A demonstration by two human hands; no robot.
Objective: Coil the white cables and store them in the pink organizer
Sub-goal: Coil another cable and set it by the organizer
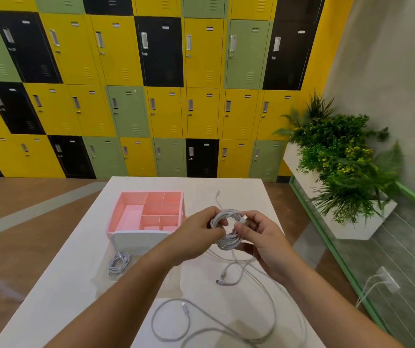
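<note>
Both hands up: left hand [196,232] and right hand [260,237] fingers pinch the coiled white cable [226,228] right of the pink organizer [148,212].

Yellow, green and black lockers [151,84] line the wall behind a white table [76,285], plants [339,156] alongside.

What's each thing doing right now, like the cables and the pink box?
Coiled cable, wound up, in both hands.
Left hand, grips it.
Right hand, pinches it.
Pink organizer, no cables inside.
Bundled cable, lying beside the organizer.
Loose cables, lying uncoiled.
</note>
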